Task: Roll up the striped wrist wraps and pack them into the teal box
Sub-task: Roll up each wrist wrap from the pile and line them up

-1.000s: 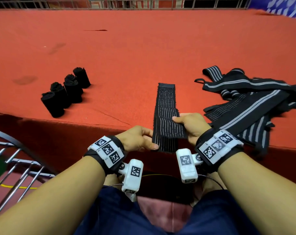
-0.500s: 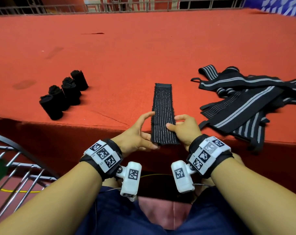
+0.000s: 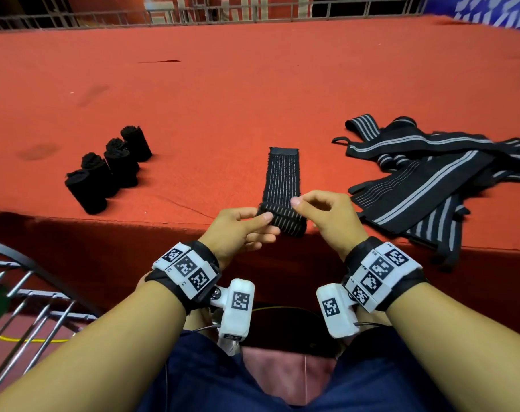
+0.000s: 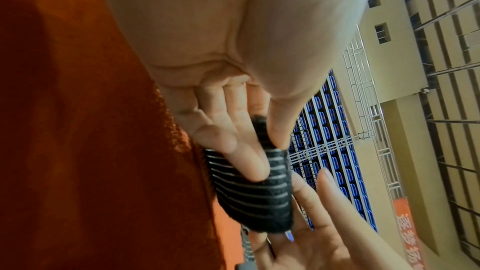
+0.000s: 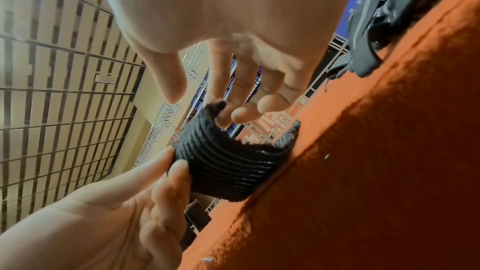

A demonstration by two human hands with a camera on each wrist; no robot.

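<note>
- A wide red felt-covered counter (image 3: 253,93) filled the view, its near edge dropping in a dark red front face just ahead of the person's lap; a metal railing (image 3: 211,13) ran along the far side, with a blue-and-white banner (image 3: 496,10) at the far right.
- A grey metal rack (image 3: 29,301) stood at the near left, below the counter edge.
- The middle and far counter lay as bare felt, marked by a few faint stains.
- One black striped elastic wrist wrap (image 3: 282,179) lay lengthwise in the near middle, its near end rolled into a short coil at the counter edge.
- The left hand (image 3: 238,233) pinched the coil's left end between thumb and fingers.
- The right hand (image 3: 327,218) was at the coil's right end; the right wrist view showed its fingers loose, fingertips touching the roll.
- Four rolled black wraps (image 3: 110,168) stood upright in a diagonal row at the near left.
- A heap of unrolled black striped wraps (image 3: 431,185) lay at the right; their number could not be told.
</note>
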